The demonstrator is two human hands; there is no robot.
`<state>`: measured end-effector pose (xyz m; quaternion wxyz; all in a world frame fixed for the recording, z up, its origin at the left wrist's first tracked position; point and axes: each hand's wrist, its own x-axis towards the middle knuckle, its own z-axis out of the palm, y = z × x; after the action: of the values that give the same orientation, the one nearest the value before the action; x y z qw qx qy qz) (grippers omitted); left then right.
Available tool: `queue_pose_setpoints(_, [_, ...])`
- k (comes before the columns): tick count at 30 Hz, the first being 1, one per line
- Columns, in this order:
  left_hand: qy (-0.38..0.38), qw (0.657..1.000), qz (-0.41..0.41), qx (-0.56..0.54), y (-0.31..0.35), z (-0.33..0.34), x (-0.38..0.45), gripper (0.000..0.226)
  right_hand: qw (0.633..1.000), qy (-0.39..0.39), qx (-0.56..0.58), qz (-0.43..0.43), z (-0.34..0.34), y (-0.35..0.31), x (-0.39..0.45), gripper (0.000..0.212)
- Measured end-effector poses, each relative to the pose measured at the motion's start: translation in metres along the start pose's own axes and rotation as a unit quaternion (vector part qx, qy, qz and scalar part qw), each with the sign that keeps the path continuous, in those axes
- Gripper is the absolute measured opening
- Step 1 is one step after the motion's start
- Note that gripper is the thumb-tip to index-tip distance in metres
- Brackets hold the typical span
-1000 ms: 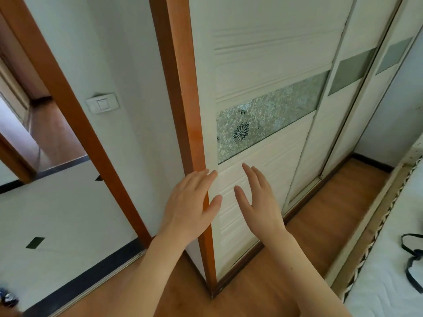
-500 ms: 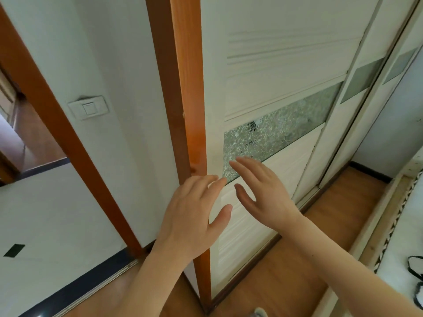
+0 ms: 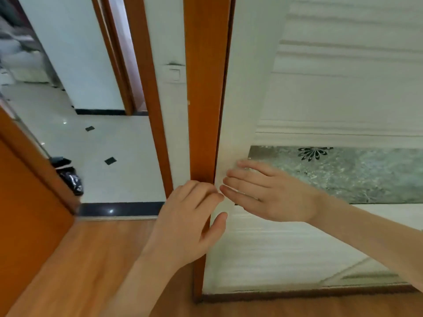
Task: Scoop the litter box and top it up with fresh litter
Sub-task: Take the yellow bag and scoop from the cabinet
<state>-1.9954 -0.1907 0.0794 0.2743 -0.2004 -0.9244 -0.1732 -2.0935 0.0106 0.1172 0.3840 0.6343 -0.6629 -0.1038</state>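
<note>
No litter box in my view right now. My left hand [image 3: 185, 223] hangs loose with its fingers lightly curled, empty, in front of the wardrobe's wooden edge post [image 3: 207, 92]. My right hand [image 3: 272, 195] is flat, its fingers straight, over the white sliding door [image 3: 320, 92], fingertips near the left's.

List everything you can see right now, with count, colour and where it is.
Wardrobe door: one, white, right side.
Patterned panel: one, grey-green with a black flower, across the wardrobe door.
Wardrobe frame: one, orange wood, centre.
Light switch: one, white, on the wall left of the frame.
Black bag: one, on the white tiles at left.
Wood floor: orange-brown, bottom left.
Left hand: one, open, at the frame's edge.
Right hand: one, open, flat over the wardrobe door.
</note>
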Motion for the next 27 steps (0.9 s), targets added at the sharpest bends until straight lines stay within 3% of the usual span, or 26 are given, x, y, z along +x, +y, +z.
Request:
queue_pose_setpoints(6, [0.011, 0.997, -0.071, 0.027, 0.026, 0.002, -0.008, 0.025, 0.994, -0.013, -0.007, -0.109, 0.015, 0.016, -0.001, 0.028])
queue_pose_setpoints(13, [0.001, 0.993, -0.107, 0.04, 0.033, -0.004, -0.015, 0.026, 0.987, -0.022, -0.052, -0.148, 0.027, 0.037, 0.01, 0.03])
queue_pose_setpoints(27, [-0.011, 0.996, -0.078, 0.041, 0.025, 0.008, -0.007, 0.024, 0.977, -0.044, -0.178, -0.109, 0.042, 0.034, 0.004, 0.042])
